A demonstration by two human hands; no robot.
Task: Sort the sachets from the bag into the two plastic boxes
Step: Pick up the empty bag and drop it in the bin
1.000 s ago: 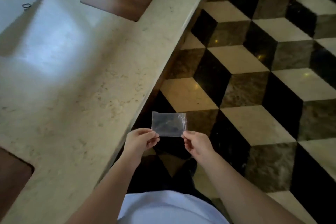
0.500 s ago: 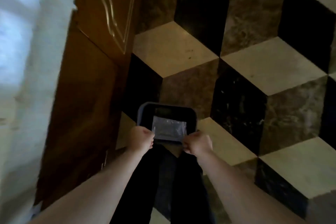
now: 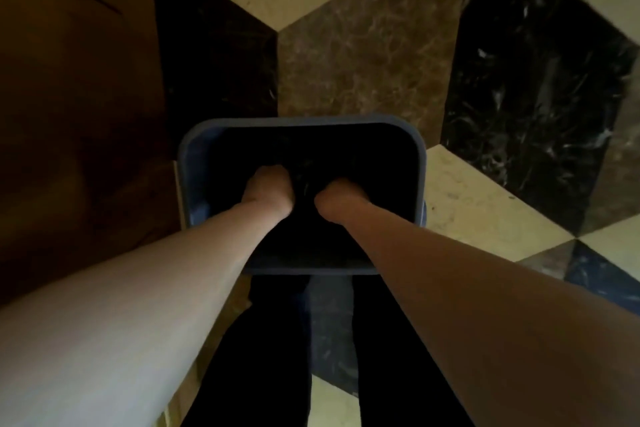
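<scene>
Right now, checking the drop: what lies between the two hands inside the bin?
Head view: between left hand and right hand only the bin's dark interior shows; too dark to make out any bag.

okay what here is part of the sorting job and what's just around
Part of the job:
left hand
right hand
dark bin, both hands reaching inside

Just around:
wooden cabinet
cube-pattern marble floor

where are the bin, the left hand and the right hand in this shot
bin (image 3: 419, 163): head view, on the right side of its blue-grey rim
left hand (image 3: 268, 189): head view, on the back of the hand, down inside the bin
right hand (image 3: 341, 194): head view, on the back of the hand, down inside the bin
</scene>
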